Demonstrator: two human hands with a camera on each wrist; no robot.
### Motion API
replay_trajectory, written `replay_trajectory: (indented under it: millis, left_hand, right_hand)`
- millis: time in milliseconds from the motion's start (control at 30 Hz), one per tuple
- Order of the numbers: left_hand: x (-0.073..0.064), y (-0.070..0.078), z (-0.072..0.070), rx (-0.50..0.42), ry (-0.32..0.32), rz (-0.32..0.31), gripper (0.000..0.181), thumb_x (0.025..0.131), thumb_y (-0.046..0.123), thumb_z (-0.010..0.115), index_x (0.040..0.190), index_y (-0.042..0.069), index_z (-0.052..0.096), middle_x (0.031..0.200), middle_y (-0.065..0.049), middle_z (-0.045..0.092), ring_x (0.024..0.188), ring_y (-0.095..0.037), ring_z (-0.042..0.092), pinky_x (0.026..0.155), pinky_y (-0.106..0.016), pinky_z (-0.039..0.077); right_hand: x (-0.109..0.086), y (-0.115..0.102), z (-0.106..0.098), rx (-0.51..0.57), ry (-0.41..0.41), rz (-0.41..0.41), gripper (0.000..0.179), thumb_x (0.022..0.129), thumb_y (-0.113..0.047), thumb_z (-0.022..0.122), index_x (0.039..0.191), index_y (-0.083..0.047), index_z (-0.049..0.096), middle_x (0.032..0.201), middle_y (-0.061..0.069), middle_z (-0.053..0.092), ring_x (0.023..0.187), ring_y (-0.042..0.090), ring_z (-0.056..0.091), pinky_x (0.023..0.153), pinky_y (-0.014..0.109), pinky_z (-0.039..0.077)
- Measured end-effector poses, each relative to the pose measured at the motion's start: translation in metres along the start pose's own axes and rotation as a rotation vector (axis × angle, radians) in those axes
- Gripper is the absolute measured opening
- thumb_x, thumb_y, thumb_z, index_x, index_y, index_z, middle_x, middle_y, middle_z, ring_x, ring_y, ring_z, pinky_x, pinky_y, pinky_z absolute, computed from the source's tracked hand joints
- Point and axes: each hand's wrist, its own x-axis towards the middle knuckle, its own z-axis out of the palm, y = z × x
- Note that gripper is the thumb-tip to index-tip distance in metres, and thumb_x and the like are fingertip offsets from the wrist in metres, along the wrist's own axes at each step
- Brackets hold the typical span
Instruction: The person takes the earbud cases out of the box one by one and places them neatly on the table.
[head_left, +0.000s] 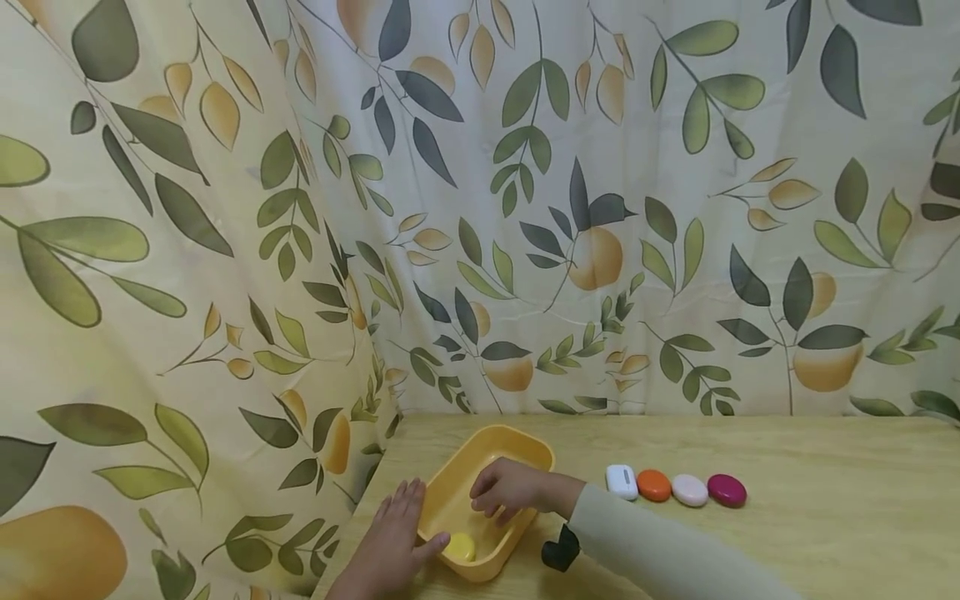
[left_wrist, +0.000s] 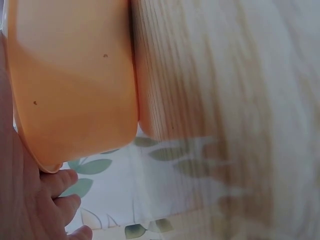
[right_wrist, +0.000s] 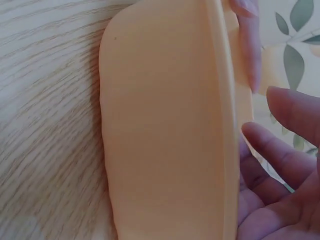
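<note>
A yellow-orange plastic tub stands at an angle on the table, and a small round yellow piece lies in its near end. My left hand rests against the tub's left side, fingers extended and thumb reaching over the rim. In the left wrist view, fingertips show just past the tub's rim. Over the tub's right side reaches my right hand, fingers loosely bent inside. The right wrist view shows its thumb and forefinger apart beside the rim, with nothing seen between them.
Right of the tub, a white rounded case, an orange oval piece, a pale pink one and a magenta one line up on the wooden table. A leaf-patterned curtain hangs behind and at left.
</note>
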Motion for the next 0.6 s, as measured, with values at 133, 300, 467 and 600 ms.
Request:
replay_trajectory:
  millis: [133,300,467,600]
  left_hand:
    - [-0.001,-0.002,0.002,-0.019,-0.015,-0.008,0.087,0.096,0.060,0.047,0.149,-0.006,0.029,0.153,-0.022,0.030,0.142,-0.041,0.021,0.110,-0.061,0.019]
    - [0.001,-0.003,0.002,-0.023,-0.025,-0.013,0.087,0.096,0.061,0.045,0.151,-0.004,0.028,0.154,-0.021,0.029,0.143,-0.040,0.021,0.110,-0.061,0.018]
    - [0.001,-0.002,0.003,-0.002,-0.012,-0.007,0.087,0.096,0.061,0.045,0.151,-0.004,0.028,0.154,-0.020,0.030,0.142,-0.039,0.022,0.110,-0.060,0.019]
    - [0.000,-0.001,0.002,-0.021,-0.021,-0.019,0.087,0.096,0.060,0.046,0.151,-0.005,0.027,0.154,-0.021,0.029,0.142,-0.040,0.022,0.109,-0.062,0.019]
  right_hand:
    - [0.006,0.002,0.009,-0.032,-0.025,0.030,0.019,0.088,-0.005,0.069,0.104,0.005,0.067,0.087,0.006,0.064,0.080,0.025,0.063,0.066,0.047,0.057]
    - [0.009,-0.002,0.014,-0.137,-0.036,0.076,0.017,0.088,-0.008,0.071,0.102,0.001,0.068,0.085,0.004,0.064,0.080,0.028,0.066,0.066,0.048,0.057]
    - [0.009,-0.006,0.016,-0.209,-0.041,0.115,0.017,0.088,-0.011,0.072,0.102,-0.001,0.068,0.085,0.005,0.065,0.081,0.030,0.066,0.068,0.049,0.057]
    - [0.009,-0.005,0.019,-0.247,-0.061,0.112,0.022,0.088,-0.012,0.072,0.105,0.001,0.069,0.084,0.005,0.064,0.080,0.028,0.065,0.071,0.050,0.056]
